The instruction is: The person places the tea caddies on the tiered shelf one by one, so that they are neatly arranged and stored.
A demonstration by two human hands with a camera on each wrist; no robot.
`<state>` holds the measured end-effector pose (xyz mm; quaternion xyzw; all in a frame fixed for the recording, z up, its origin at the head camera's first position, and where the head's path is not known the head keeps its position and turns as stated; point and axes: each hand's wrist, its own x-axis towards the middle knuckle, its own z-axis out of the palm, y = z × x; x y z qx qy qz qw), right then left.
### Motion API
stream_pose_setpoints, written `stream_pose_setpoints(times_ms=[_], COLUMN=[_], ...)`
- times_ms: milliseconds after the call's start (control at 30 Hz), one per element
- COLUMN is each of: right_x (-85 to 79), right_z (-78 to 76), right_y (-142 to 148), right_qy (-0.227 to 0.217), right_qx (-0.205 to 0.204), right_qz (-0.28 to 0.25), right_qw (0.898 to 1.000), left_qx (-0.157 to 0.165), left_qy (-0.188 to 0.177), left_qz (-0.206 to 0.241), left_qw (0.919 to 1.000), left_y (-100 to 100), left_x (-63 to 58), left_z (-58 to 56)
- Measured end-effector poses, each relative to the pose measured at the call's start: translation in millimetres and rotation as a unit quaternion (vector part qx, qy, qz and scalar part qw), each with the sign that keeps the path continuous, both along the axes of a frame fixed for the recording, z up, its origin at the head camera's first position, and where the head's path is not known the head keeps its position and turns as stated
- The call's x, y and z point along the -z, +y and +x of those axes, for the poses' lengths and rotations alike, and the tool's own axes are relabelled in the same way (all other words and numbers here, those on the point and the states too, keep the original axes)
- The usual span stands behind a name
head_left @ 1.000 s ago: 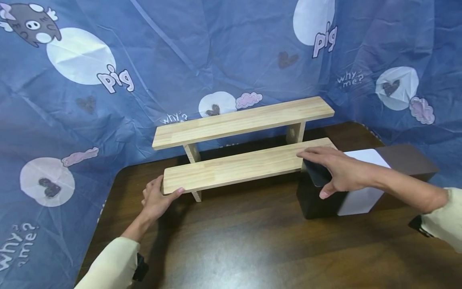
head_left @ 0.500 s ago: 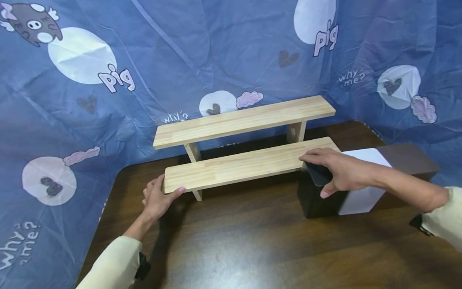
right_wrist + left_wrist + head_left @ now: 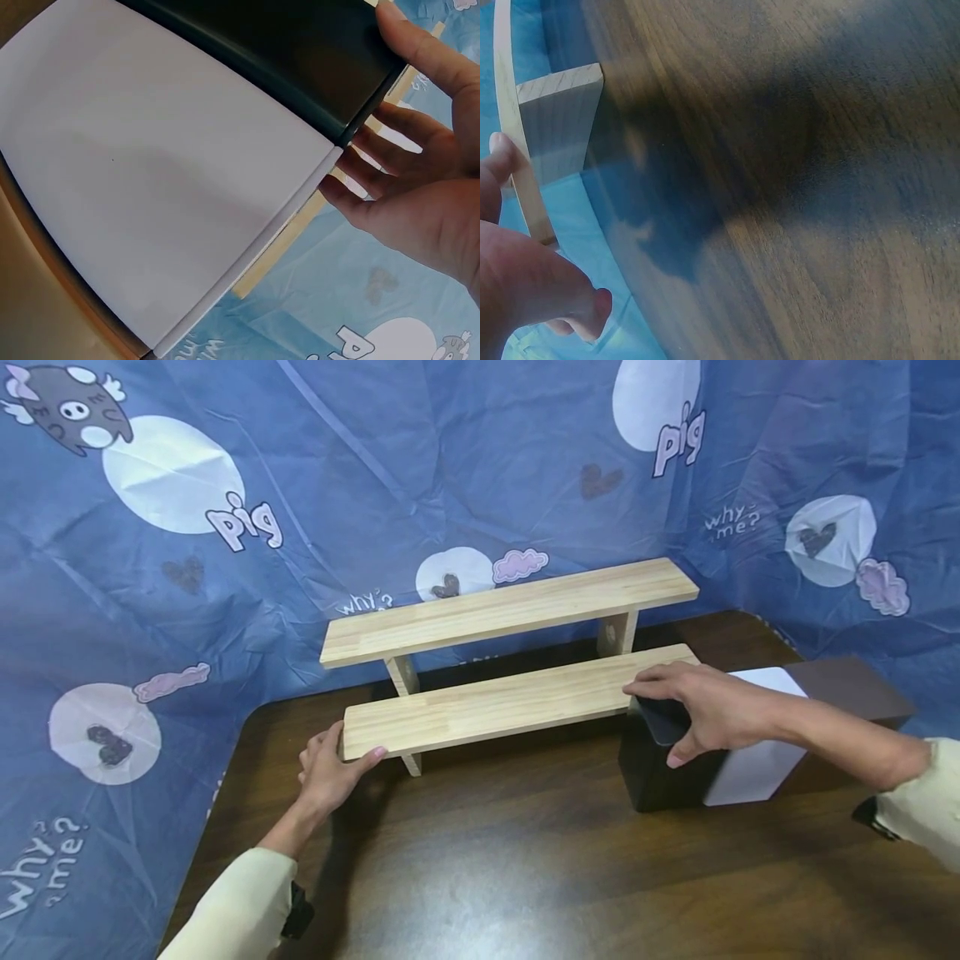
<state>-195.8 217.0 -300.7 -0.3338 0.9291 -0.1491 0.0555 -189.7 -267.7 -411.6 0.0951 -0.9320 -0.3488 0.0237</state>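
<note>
A two-tier pale wooden shelf (image 3: 487,706) stands on the table. My left hand (image 3: 326,772) holds the left end of its lower board, thumb along the front edge and fingers round the end. In the left wrist view a support leg (image 3: 559,124) shows beside the board. My right hand (image 3: 723,710) spreads over a black box (image 3: 663,781) at the shelf's right end, thumb over the front and fingers across the top. A white box (image 3: 750,777) adjoins the black one. In the right wrist view the fingertips (image 3: 337,187) rest at the boxes' top edge.
A dark brown box (image 3: 851,689) stands right of the white box, in the same row. Blue printed cloth (image 3: 480,468) hangs behind the dark wooden table (image 3: 510,852). The shelf's upper board (image 3: 510,610) sits farther back and higher.
</note>
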Motion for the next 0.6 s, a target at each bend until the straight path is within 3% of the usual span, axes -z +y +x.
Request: stream_pose_setpoints(times_ms=[600], right_x=[-17.8], right_z=[13.0], right_y=[-12.8], right_qy=[0.018], right_qx=[-0.019], right_qz=[0.039], right_qw=[0.999], left_qx=[0.005], left_qy=[-0.005], left_qz=[-0.005], left_qw=[1.0000], left_y=[0.4], left_x=[-1.8], left_z=[-0.7])
